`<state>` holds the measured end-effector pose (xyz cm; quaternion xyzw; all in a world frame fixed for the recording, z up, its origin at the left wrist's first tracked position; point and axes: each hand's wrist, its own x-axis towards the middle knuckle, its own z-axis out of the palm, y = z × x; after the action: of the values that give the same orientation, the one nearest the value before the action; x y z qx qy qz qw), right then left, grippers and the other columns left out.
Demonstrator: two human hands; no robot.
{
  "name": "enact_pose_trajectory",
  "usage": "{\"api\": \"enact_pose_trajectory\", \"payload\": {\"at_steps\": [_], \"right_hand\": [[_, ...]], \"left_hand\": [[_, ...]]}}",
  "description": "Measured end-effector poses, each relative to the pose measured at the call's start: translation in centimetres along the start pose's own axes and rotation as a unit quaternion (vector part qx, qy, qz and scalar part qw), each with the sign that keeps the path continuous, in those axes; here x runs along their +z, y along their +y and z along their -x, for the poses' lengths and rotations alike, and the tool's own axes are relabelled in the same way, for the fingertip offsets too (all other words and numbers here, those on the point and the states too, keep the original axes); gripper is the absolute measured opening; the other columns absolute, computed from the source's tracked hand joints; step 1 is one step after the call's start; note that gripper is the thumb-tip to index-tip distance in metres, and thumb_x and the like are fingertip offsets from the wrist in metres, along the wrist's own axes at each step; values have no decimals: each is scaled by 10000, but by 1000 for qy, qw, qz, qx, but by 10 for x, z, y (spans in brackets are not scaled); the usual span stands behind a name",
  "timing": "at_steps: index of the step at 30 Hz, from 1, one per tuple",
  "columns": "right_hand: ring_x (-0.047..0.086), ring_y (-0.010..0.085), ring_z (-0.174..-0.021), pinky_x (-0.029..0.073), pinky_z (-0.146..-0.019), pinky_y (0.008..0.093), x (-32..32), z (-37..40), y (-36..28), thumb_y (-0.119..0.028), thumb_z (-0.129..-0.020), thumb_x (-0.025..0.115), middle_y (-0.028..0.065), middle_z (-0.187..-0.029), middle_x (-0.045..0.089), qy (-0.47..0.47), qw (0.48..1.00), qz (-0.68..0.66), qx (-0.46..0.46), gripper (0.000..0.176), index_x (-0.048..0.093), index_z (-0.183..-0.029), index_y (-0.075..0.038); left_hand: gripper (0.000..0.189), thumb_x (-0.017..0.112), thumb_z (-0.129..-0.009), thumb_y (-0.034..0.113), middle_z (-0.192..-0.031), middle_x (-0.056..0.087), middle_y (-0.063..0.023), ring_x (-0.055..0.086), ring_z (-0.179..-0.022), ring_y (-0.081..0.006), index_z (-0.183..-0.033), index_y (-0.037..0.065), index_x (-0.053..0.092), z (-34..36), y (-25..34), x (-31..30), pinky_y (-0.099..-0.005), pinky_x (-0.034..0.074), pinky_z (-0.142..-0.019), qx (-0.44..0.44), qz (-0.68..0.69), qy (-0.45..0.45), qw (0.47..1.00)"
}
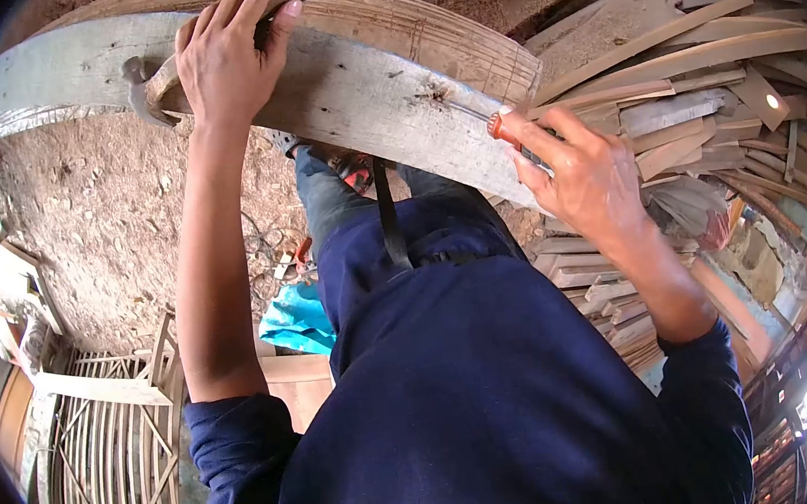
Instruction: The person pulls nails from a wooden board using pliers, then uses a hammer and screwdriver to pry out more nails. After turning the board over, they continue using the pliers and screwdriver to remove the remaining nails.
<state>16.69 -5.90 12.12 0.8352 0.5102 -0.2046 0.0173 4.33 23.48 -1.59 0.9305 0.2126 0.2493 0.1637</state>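
Fingers [246, 13] of left hand [227, 69] clamped round hammer [146, 90], right hand [583, 179] pinching orange-handled tool [497, 126] against plank [357, 90] underneath; better held steady, tip pressed firmly down.

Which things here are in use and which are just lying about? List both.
In use:
- left hand, gripping the hammer
- right hand, holding the orange-handled tool
- grey plank, under both hands

Lying about:
- stack of wood offcuts
- blue cloth
- slatted frame
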Motion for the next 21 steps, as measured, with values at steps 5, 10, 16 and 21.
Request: {"api": "enact_pose_trajectory", "payload": {"at_steps": [5, 10, 16, 21], "right_hand": [[697, 318, -708, 586, -643, 417, -14, -31, 6, -154, -863, 721, 122, -891, 610, -62, 994, 4, -95, 332, 665, -1188, -120], [690, 309, -672, 578, -601, 411, 2, -29, 21, -154, -885, 708, 114, -875, 613, -28, 994, -22, -106, 289, 677, -1171, -126], [667, 243, -621, 561, -525, 369, 58, -4, 51, -183, -896, 728, 55, -855, 601, 91, 984, -110, -110, 302, 704, -1195, -158], [653, 216, -604, 560, -517, 346, 87, -2, 63, -181, -879, 754, 39, -839, 601, 175, 965, -155, -121, 323, 716, -1199, -166]], "left_hand": [[358, 692, -848, 217, -1019, 718, -102, 665, -964, -310, -1185, 97, 714, -4, 4, -4, -431, 476, -918, 3, -30, -18, 999], [364, 696, -845, 214, -1008, 711, -113, 660, -958, -313, -1191, 102, 712, -4, 2, 0, -431, 470, -916, -9, -31, -24, 999], [391, 593, -1001, 405, -1093, 707, -46, 666, -1025, -266, -1358, 252, 642, 11, -14, 15, -420, 455, -952, 18, -86, -51, 995], [366, 641, -957, 422, -954, 705, -25, 669, -925, -251, -1277, 253, 693, 12, -20, 23, -415, 453, -924, 32, -81, 2, 996]]}}
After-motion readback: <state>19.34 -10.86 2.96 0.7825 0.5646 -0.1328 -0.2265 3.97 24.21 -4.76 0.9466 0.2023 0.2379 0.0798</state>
